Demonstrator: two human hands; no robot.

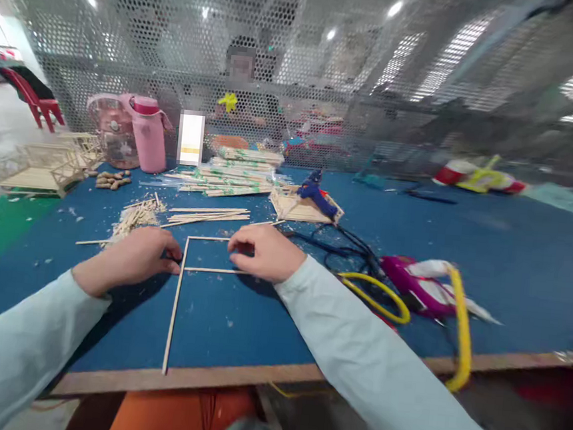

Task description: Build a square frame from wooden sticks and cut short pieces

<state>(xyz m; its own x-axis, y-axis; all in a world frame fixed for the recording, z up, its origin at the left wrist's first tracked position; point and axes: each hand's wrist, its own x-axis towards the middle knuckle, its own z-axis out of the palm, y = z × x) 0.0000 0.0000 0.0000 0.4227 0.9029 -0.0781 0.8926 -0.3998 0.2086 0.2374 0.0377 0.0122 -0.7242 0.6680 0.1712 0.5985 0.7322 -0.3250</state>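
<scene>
My left hand [137,259] is at the left side of the long stick [174,319], which lies on the blue table [256,333] with its near end at the edge. The fingertips are by this stick, close to where the lower stick [216,271] meets it; I cannot tell if they are clamped on it. The upper stick [209,238] meets its far end. My right hand [268,253] is over the right parts of these two shorter sticks, its thumb and forefinger curved, with the tips a little apart. Beyond my hands lie loose sticks [211,215], and to their left a heap of short pieces [138,219]. The purple glue gun [411,286] rests to the right of my right hand, near a yellow loop [379,297].
</scene>
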